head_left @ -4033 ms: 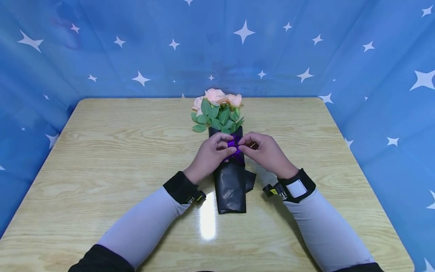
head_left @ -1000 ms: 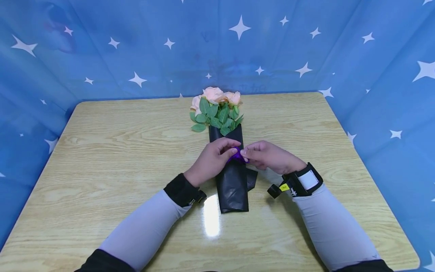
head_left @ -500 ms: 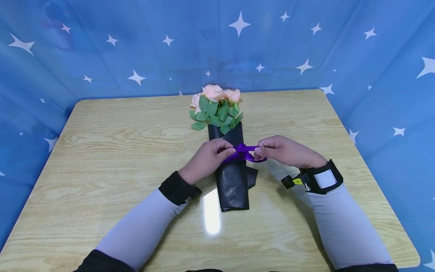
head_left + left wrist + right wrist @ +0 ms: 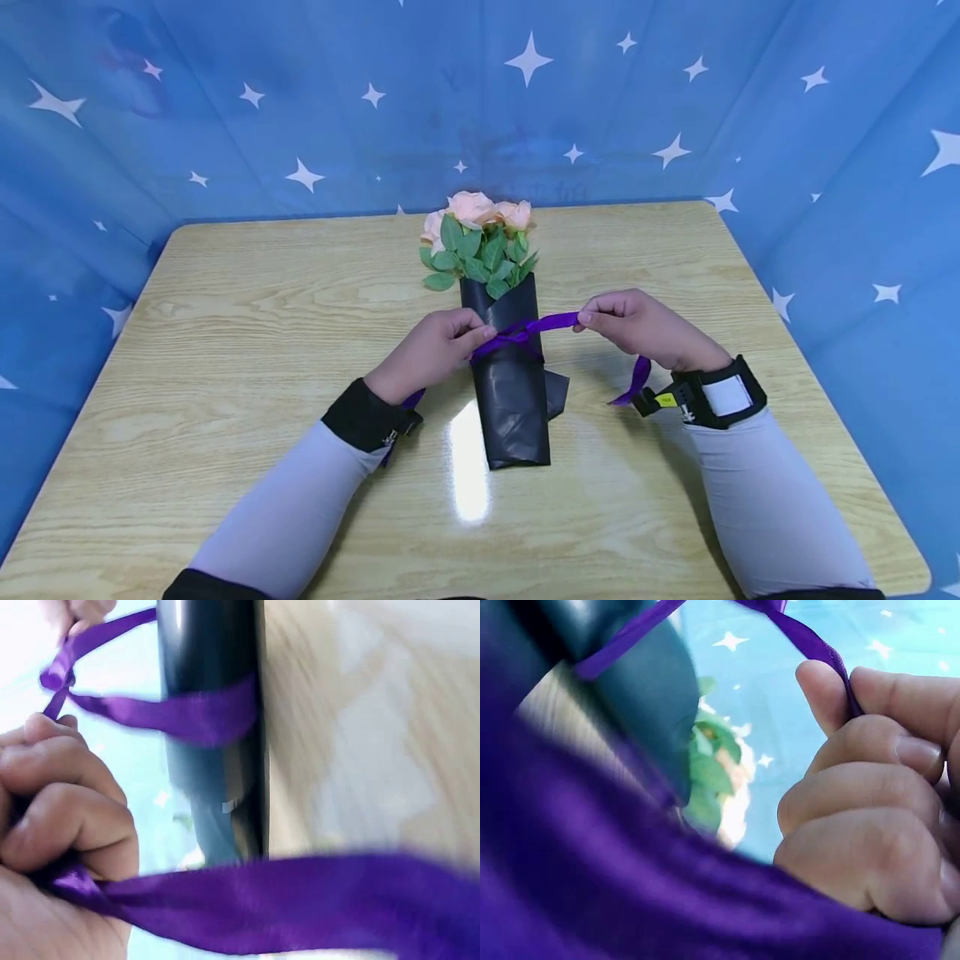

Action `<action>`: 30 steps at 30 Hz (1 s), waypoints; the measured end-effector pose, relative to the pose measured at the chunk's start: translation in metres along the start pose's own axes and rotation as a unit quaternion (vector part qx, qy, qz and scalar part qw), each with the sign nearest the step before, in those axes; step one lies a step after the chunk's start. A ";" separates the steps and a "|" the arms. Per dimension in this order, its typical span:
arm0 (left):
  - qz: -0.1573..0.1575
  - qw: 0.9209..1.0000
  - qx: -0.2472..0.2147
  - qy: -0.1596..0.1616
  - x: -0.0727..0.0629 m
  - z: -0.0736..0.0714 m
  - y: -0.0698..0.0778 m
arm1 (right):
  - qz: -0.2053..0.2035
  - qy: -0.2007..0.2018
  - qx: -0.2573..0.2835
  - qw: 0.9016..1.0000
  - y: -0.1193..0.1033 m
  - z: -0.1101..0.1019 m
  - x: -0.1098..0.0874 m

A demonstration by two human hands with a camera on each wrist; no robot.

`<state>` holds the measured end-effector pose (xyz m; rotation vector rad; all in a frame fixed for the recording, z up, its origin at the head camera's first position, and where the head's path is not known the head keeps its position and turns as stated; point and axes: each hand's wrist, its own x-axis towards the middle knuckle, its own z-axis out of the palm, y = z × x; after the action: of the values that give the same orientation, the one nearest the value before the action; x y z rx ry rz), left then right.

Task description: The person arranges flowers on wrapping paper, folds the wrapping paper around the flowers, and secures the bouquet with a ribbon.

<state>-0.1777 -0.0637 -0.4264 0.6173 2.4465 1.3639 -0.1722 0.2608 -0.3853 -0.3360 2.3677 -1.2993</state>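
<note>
A bouquet of pale pink roses point(image 4: 472, 210) with green leaves lies on the table in black wrapping paper point(image 4: 513, 417). Round the wrapping runs a purple ribbon point(image 4: 555, 322), crossed in a knot over the front. My left hand point(image 4: 435, 346) pinches one end at the bouquet's left side; in the left wrist view its fingers curl round the ribbon, and a tail trails out below the palm. To the right, my right hand point(image 4: 637, 325) pinches the other end between thumb and finger, the ribbon stretched between. Its loose tail hangs under the right hand, blurred and close in the right wrist view.
The wooden table point(image 4: 262, 308) reaches back to a blue curtain point(image 4: 420, 125) with white stars. A flap of black paper point(image 4: 556, 394) sticks out at the bouquet's right side. Light glares off the tabletop just left of the bouquet.
Both hands, earlier close together over the knot, have drawn apart sideways. The purple loop seen half a second ago has become a straight stretched ribbon, with tails now showing. The bouquet has stayed put.
</note>
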 end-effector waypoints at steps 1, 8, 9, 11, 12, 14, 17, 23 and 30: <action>-0.005 1.000 0.002 0.000 -0.003 -0.003 -0.001 | 0.006 0.007 -0.009 1.000 0.002 0.001 0.000; -0.048 0.998 0.034 0.004 -0.025 -0.024 -0.015 | 0.028 0.020 -0.081 0.996 0.018 0.003 0.001; -0.052 0.998 0.037 0.004 -0.028 -0.027 -0.017 | 0.028 0.019 -0.086 0.996 0.021 0.002 0.000; -0.058 0.998 0.041 0.002 -0.032 -0.030 -0.022 | 0.030 0.019 -0.096 0.995 0.026 0.000 -0.001; -0.059 0.997 0.042 0.003 -0.034 -0.031 -0.025 | 0.030 0.020 -0.098 0.995 0.029 -0.002 -0.002; -0.061 0.997 0.041 0.005 -0.037 -0.034 -0.029 | 0.032 0.025 -0.102 0.994 0.033 -0.005 -0.004; -0.063 0.997 0.039 0.010 -0.039 -0.037 -0.032 | 0.034 0.037 -0.110 0.993 0.039 -0.011 -0.008; -0.075 0.996 0.054 0.012 -0.044 -0.046 -0.037 | 0.047 0.051 -0.120 0.990 0.045 -0.019 -0.013; -0.087 0.993 0.074 0.005 -0.056 -0.058 -0.044 | 0.066 0.058 -0.136 0.987 0.050 -0.028 -0.019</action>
<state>-0.1641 -0.1539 -0.4325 0.4182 2.5589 1.1296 -0.1689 0.3163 -0.4097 -0.1830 2.6211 -0.9615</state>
